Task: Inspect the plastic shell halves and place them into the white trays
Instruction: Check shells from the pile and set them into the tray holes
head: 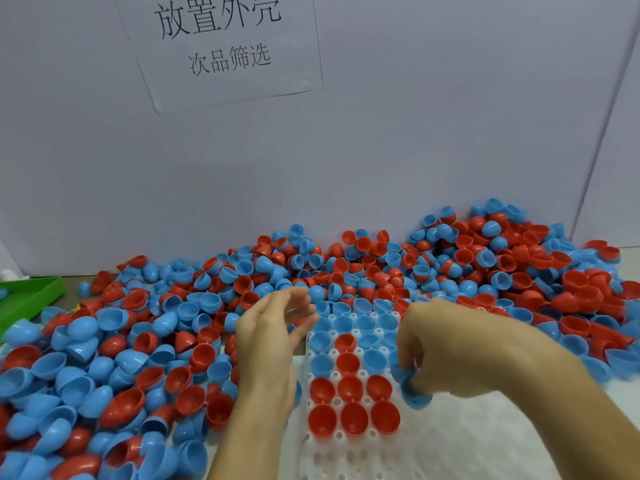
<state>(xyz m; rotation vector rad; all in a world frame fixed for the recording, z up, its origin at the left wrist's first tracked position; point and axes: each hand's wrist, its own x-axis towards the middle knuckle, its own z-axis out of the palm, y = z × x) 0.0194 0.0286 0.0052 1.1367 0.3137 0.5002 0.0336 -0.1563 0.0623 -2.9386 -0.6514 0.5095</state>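
Shell halves, red and blue, lie heaped across the table against the grey partition, so we have loose stock within reach on both sides of the white tray. We keep the tray straight in front of us, between our arms, and its far pockets are already filled, blue cups toward the back and red ones nearer, all sitting hollow side up (which leaves the inside open to a glance). Our right hand curls its fingers round a blue half at the tray's right edge, just beside the red rows, probably on its way into a free pocket. Our left hand hovers over the tray's left border, fingers loosely spread and blurred, holding nothing that we can make out. The halves look glossy, thin-walled and egg-shaped. A green bin sits far left, perhaps for rejects.
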